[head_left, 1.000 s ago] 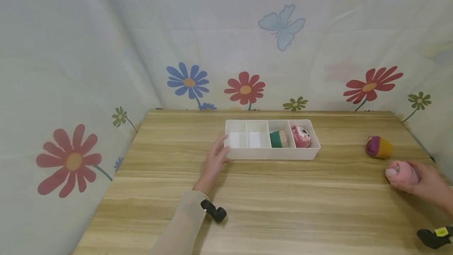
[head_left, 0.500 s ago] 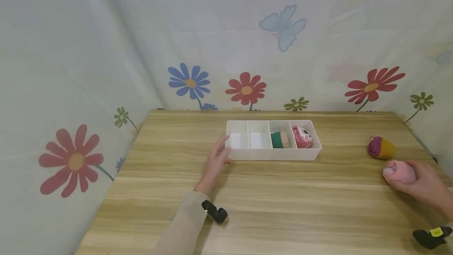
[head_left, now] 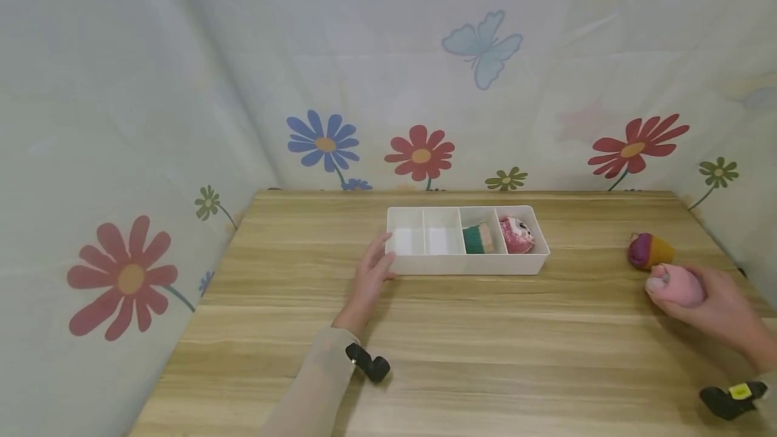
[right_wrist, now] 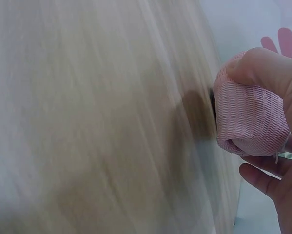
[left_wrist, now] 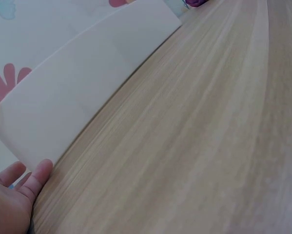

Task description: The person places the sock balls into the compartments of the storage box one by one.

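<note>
In the head view my right hand (head_left: 716, 299) grips a rolled pink sock (head_left: 682, 286) above the table at the right. The right wrist view shows its ribbed knit sock (right_wrist: 250, 117), with the thumb over the top and fingers behind. My left hand (head_left: 371, 275) touches the left end of a white divided box (head_left: 467, 264). Its thumb (left_wrist: 40, 174) lies at the lower front corner in the left wrist view. A green and beige rolled sock (head_left: 477, 239) sits in the third compartment from the left, and a pink and white rolled bundle (head_left: 516, 235) with dark spots fills the rightmost one.
A purple and yellow rolled sock (head_left: 651, 251) lies on the wooden table (head_left: 485, 356), just behind the pink one in this view. A flower-printed white curtain (head_left: 376, 73) borders the table at the back and sides.
My right hand has carried the pink sock a little to the left and slightly farther back, nearer the purple and yellow sock. The left hand stays at the box.
</note>
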Motion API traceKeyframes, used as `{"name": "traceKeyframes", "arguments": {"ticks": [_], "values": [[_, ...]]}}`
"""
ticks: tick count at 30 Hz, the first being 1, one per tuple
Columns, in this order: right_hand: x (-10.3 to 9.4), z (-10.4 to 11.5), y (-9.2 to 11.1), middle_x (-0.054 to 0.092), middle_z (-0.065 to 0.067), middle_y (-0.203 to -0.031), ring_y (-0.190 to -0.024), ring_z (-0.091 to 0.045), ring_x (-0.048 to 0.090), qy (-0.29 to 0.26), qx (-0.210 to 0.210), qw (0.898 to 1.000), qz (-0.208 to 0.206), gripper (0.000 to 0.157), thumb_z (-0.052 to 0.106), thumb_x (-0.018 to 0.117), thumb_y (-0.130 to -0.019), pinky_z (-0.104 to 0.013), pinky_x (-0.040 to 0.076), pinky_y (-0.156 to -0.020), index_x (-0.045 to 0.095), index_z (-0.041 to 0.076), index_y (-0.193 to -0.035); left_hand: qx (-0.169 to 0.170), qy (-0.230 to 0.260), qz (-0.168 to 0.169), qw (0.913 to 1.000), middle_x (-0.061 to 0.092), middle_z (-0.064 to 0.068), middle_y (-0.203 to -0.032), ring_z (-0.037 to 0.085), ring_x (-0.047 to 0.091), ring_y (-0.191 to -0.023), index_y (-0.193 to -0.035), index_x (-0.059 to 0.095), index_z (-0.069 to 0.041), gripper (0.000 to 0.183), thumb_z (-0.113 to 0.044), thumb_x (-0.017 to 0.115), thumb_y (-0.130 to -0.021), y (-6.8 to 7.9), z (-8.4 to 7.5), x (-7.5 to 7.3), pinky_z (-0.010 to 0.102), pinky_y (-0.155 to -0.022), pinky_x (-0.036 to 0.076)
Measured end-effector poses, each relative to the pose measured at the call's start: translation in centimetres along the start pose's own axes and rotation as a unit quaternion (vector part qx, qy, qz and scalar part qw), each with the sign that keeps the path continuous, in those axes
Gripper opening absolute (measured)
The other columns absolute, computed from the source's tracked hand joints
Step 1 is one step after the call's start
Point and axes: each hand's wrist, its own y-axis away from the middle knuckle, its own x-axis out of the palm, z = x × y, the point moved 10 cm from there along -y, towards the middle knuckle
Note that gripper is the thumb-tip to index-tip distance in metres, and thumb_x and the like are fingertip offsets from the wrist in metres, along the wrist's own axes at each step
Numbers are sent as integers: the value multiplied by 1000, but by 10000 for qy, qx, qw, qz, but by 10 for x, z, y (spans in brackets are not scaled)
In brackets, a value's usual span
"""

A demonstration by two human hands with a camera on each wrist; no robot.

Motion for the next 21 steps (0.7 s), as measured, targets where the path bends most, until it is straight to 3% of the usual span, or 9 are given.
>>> {"name": "traceKeyframes", "arguments": {"ticks": [5,11,17,21], "values": [[2,8,-6,56,-33,-94,-80,-38,52,-48,16,10000,41,62,27,83,-68,-17,36,-53,54,-14,-105,-128,58,69,9999,30,17,-146,31,32,-130,-139,43,-15,42,-16,50,-97,8,-10,1,52,-86,45],[0,21,-16,59,-28,-93,-75,-20,50,-232,-219,9995,-71,58,22,84,-66,-13,36,-54,56,-11,-105,-139,74,116,9998,29,19,-146,32,32,-130,-139,41,-12,44,-16,50,-97,13,-21,4,55,-88,43],[0,29,-21,54,-30,-97,-81,-35,47,-259,-164,9995,-102,62,20,84,-66,-19,36,-54,52,-13,-108,-126,62,137,9998,30,18,-146,32,34,-129,-140,41,-11,43,-15,49,-97,12,-22,5,55,-88,43],[2,38,-26,55,-27,-101,-84,-35,47,-349,-240,9990,-120,63,20,85,-66,-15,37,-55,53,-10,-112,-110,58,163,9998,30,19,-146,32,35,-127,-140,40,-11,44,-15,49,-97,12,-23,6,55,-88,43]]}}
